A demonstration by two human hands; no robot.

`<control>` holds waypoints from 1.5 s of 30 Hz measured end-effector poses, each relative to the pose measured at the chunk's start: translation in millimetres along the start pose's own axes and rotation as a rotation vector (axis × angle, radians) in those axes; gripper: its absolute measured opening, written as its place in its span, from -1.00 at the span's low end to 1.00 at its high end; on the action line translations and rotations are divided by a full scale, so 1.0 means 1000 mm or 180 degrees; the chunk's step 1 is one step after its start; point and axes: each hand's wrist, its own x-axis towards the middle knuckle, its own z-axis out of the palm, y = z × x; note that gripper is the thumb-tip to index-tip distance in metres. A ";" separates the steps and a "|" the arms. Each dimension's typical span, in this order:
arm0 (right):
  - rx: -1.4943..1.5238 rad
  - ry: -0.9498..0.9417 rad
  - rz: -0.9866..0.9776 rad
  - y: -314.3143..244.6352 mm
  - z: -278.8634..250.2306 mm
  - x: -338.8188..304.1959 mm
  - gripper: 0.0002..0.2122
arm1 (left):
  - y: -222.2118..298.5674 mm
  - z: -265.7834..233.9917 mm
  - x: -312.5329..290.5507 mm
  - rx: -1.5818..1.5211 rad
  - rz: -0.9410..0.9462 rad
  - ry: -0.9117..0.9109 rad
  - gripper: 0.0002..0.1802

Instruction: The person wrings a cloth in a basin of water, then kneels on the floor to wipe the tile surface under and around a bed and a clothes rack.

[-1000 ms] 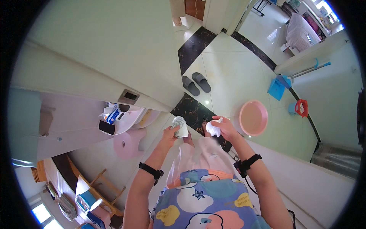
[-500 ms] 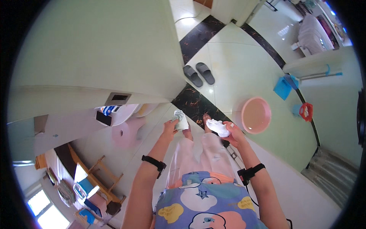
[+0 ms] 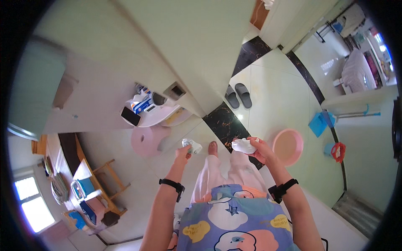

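Observation:
My left hand (image 3: 182, 153) is closed around a small, crumpled white piece (image 3: 194, 147) with pale green-grey markings; whether it is cloth or a soft packet I cannot tell. In my right hand (image 3: 260, 150), pinched between thumb and fingers, is a bunched white cloth (image 3: 243, 146). Both hands are held apart in front of my legs, at about the same height. Just beyond my right hand, on the floor, stands a pink basin (image 3: 300, 147) with what looks like water in it.
Left of me are a pink stool (image 3: 144, 144) and a small white table (image 3: 161, 116) bearing a phone (image 3: 130, 116). A wall edge juts in ahead. Grey slippers (image 3: 243, 96), a blue dustpan (image 3: 317, 124) and a red-lined bin (image 3: 337, 152) lie beyond the dark floor strip (image 3: 222, 125).
My view has swung left, so the white table and the room there show more fully. One foot has stepped forward. Both hands keep hold of their white pieces.

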 end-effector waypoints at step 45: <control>-0.5007 -0.3788 -0.2917 0.266 0.413 -0.055 -0.59 | -0.090 -0.270 -0.184 -0.4136 0.1987 -0.0848 -0.50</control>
